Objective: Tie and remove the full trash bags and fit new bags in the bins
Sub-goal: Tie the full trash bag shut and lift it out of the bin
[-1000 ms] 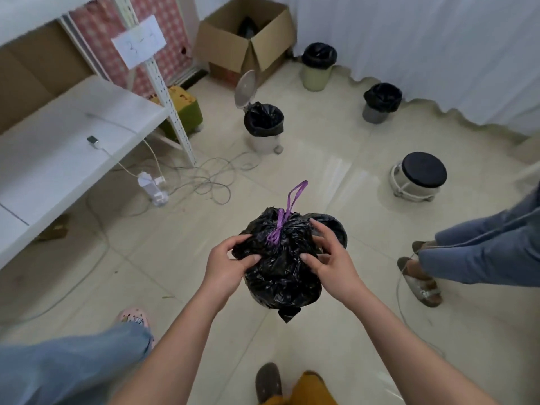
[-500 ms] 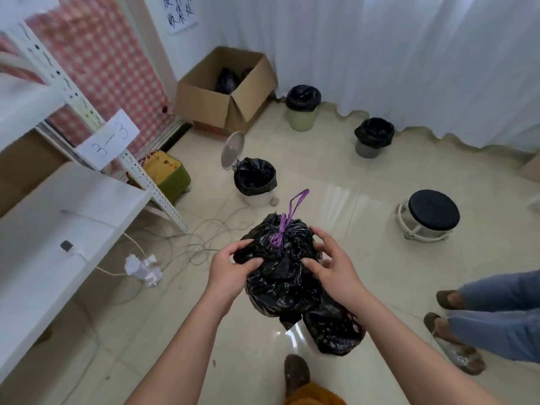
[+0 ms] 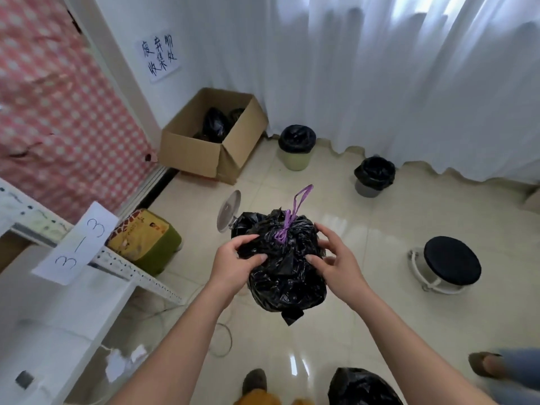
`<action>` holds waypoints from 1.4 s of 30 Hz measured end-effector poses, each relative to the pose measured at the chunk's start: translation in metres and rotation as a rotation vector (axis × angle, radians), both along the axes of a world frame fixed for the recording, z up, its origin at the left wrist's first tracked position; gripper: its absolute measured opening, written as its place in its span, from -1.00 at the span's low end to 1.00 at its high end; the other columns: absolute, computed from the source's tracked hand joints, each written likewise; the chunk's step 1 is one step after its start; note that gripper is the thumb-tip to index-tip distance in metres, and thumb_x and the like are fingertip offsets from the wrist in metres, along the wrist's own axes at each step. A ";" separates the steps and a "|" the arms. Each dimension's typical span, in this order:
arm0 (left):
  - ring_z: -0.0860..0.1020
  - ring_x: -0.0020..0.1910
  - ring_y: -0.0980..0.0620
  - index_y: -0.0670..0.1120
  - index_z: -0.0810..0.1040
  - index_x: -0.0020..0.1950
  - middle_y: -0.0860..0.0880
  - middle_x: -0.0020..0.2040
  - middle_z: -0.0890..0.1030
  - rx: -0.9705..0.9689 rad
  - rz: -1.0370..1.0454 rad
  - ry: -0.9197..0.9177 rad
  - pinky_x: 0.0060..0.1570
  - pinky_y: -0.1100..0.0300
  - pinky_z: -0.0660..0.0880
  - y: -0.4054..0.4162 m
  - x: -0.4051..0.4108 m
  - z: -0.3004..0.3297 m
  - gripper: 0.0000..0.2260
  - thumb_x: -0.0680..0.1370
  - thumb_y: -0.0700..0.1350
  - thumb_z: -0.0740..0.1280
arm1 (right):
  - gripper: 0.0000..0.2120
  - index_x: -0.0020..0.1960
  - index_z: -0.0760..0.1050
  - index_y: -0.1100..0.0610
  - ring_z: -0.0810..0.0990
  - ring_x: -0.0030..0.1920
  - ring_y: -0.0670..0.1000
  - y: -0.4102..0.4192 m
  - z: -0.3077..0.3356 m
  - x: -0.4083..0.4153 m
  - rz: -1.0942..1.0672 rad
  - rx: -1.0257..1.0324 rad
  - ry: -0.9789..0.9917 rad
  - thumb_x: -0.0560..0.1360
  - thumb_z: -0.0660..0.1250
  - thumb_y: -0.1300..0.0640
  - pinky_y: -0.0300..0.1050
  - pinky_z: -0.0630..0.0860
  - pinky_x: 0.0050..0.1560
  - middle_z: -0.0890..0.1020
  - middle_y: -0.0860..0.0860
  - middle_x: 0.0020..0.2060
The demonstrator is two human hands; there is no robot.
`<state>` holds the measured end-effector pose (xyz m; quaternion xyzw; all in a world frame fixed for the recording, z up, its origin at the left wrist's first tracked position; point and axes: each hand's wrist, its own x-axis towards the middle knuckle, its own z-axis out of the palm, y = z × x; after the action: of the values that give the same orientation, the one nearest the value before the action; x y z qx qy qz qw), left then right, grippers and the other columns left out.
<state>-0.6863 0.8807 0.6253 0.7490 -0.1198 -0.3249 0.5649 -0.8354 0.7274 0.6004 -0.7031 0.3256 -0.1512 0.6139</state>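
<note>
You hold a tied black trash bag (image 3: 285, 267) in the air between both hands

Your left hand (image 3: 233, 266) grips its left side with curled fingers, your right hand (image 3: 339, 266) cups the right side, fingers spread and bent against the plastic; a purple drawstring (image 3: 293, 213) stands up from the knot. Beyond it on the floor (image 3: 365, 302) are a cardboard box (image 3: 204, 153) with black bags inside, two bins (image 3: 296, 149) lined in black, and a black-topped stool (image 3: 450, 263)

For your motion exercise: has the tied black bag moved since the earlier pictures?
Yes. The tied black bag, held in both hands, has been carried toward the cardboard box; the black-lined bin once behind it now sits near the feet.
</note>
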 end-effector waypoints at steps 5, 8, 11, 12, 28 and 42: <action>0.63 -0.08 -0.02 -0.01 0.62 0.09 -0.06 0.02 0.66 0.005 -0.119 0.013 -0.01 0.12 0.58 -0.074 0.067 0.011 -0.66 0.40 -0.33 0.50 | -0.38 0.24 0.34 -0.47 0.62 -0.06 0.07 -0.052 0.009 0.045 -0.115 0.036 -0.010 0.52 0.39 0.22 -0.14 0.61 -0.07 0.53 -0.03 0.19; 0.66 -0.03 -0.07 0.01 0.63 0.09 -0.10 -0.01 0.68 0.021 -0.188 0.010 0.02 0.07 0.59 -0.134 0.097 0.009 -0.66 0.39 -0.29 0.52 | -0.38 0.18 0.34 -0.53 0.62 -0.03 0.10 -0.102 0.011 0.065 -0.183 0.024 0.005 0.52 0.40 0.21 -0.02 0.61 0.02 0.54 -0.03 0.17; 0.67 -0.08 -0.04 0.07 0.64 0.03 -0.15 -0.01 0.68 0.023 -0.225 0.032 -0.04 0.12 0.61 -0.196 0.124 -0.002 -0.68 0.39 -0.27 0.53 | -0.42 0.26 0.35 -0.43 0.61 0.00 0.07 -0.159 0.005 0.086 -0.220 0.015 0.036 0.52 0.40 0.20 -0.02 0.60 0.06 0.53 -0.04 0.19; 0.66 -0.04 -0.08 0.08 0.64 0.02 -0.16 0.00 0.67 0.035 -0.233 0.035 0.02 0.06 0.61 -0.216 0.133 -0.006 -0.68 0.39 -0.27 0.53 | -0.43 0.27 0.37 -0.39 0.61 0.00 0.08 -0.178 0.001 0.094 -0.226 0.015 0.046 0.52 0.40 0.21 -0.01 0.61 0.06 0.53 -0.03 0.19; 0.67 -0.14 -0.03 0.02 0.69 -0.08 -0.09 -0.12 0.69 0.077 0.021 0.020 -0.12 0.20 0.56 -0.458 0.333 -0.011 -0.77 0.33 -0.20 0.59 | -0.52 0.14 0.47 -0.26 0.64 -0.17 -0.15 -0.457 0.011 0.325 -0.018 0.019 0.067 0.50 0.39 0.32 -0.29 0.55 -0.23 0.55 -0.12 0.10; 0.63 0.05 0.04 0.12 0.66 -0.02 0.03 0.08 0.65 -0.024 0.146 0.131 0.10 0.08 0.57 -0.575 0.572 -0.012 -0.78 0.53 -0.21 0.38 | -0.40 0.17 0.39 -0.45 0.62 -0.06 -0.08 -0.599 0.011 0.586 0.111 -0.064 0.106 0.49 0.43 0.24 -0.17 0.61 -0.03 0.54 -0.11 0.14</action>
<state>-0.1144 0.3054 0.6133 0.7263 -0.0314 -0.3295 0.6025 -0.2493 0.1284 0.6118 -0.7462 0.3135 -0.0897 0.5804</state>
